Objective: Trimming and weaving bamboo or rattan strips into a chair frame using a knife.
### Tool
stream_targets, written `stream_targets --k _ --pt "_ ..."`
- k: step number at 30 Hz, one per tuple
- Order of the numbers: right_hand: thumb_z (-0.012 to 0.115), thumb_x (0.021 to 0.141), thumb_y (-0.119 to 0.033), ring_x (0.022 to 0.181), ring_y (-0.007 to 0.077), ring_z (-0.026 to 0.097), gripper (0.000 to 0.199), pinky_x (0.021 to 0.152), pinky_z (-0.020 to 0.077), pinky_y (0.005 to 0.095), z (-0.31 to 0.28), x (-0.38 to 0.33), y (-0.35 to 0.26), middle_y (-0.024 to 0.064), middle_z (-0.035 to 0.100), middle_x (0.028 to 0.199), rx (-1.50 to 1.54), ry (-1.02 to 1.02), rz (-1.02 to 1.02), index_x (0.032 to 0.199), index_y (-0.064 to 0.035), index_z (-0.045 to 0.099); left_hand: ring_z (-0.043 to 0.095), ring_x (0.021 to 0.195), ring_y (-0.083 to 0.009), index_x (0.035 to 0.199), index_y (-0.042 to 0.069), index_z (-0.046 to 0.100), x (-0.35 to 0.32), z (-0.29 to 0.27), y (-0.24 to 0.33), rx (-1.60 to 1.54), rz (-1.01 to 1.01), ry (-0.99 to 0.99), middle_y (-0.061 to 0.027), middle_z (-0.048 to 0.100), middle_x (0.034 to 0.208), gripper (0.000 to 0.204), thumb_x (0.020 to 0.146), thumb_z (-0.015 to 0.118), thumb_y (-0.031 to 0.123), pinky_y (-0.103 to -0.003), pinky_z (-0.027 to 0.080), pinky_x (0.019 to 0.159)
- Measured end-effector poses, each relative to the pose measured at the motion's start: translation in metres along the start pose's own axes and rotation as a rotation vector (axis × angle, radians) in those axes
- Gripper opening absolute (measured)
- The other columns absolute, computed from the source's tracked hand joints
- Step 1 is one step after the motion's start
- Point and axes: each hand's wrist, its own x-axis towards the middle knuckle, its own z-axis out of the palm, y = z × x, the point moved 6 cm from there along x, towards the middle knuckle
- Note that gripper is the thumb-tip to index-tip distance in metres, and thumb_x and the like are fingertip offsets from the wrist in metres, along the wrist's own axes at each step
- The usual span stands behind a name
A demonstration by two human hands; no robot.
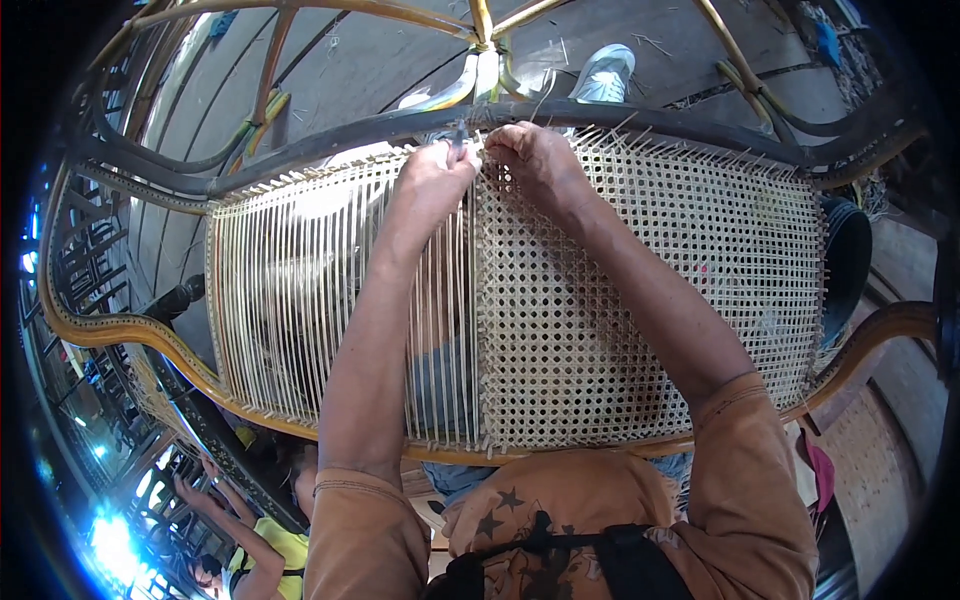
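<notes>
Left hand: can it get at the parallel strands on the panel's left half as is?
Probably yes: the left hand is by the far ends of the strands, with only the left forearm apparently crossing above them. The slim dark tool it grips might hamper it.

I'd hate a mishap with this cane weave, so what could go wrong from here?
The slim dark tool in the left hand is close to the right hand; a slip might nick it. The strands on the left run mostly one way, so the left forearm above them might snag one. Cane ends stick out along the far rail and might prick either hand.
</notes>
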Motion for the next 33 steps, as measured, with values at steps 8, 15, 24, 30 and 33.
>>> stream_targets --k 8,15,24,30,33 --pt "0.058 0.087 -0.01 0.079 0.0236 0.063 0.014 0.07 0.0483 0.0333 0.003 -0.007 -0.013 0.0126 0.064 0.086 0.1 -0.046 0.007 0.099 -0.0056 0.064 0.059 0.069 -0.0188 0.099 0.003 0.063 0.002 0.001 -0.001 0.265 -0.056 0.055 -0.0109 0.062 0.077 0.024 0.081 0.053 0.016 -0.03 0.045 0.066" --pt "0.061 0.085 -0.007 0.081 0.0184 0.061 0.02 0.071 0.0489 0.0295 -0.075 -0.079 -0.026 0.0088 0.064 0.093 0.116 0.223 0.022 0.104 -0.0042 0.062 0.059 0.068 -0.0185 0.09 0.007 0.063 -0.003 0.003 -0.003 0.195 -0.031 0.028 -0.0089 0.063 0.078 0.019 0.081 0.055 0.021 -0.032 0.046 0.066" --pt "0.059 0.089 -0.01 0.066 0.0039 0.05 0.011 0.058 0.0423 0.0193 -0.278 -0.415 0.011 -0.0028 0.057 0.077 0.017 0.986 0.597 0.097 -0.0029 0.062 0.051 0.073 -0.0088 0.097 -0.002 0.063 0.009 0.013 0.001 -0.04 0.14 -0.047 -0.001 0.058 0.08 0.022 0.082 0.06 0.014 -0.024 0.042 0.068" --pt "0.055 0.091 -0.016 0.057 0.0036 0.049 0.016 0.05 0.0384 0.0183 -0.223 -0.576 0.075 -0.0018 0.057 0.074 0.126 1.174 0.942 0.099 -0.0038 0.062 0.038 0.064 -0.0056 0.074 0.006 0.05 0.012 0.034 0.021 0.022 0.278 -0.11 0.0052 0.044 0.069 0.017 0.088 0.054 0.015 -0.021 0.032 0.06" --pt "0.056 0.091 -0.024 0.059 0.006 0.052 0.022 0.052 0.0409 0.0198 -0.195 -0.544 0.075 -0.0008 0.058 0.075 0.587 1.252 1.06 0.1 -0.0044 0.061 0.039 0.061 -0.0052 0.072 0.008 0.051 0.022 0.029 -0.001 0.009 0.255 -0.041 0.0052 0.045 0.067 0.019 0.086 0.056 0.02 -0.022 0.032 0.057"
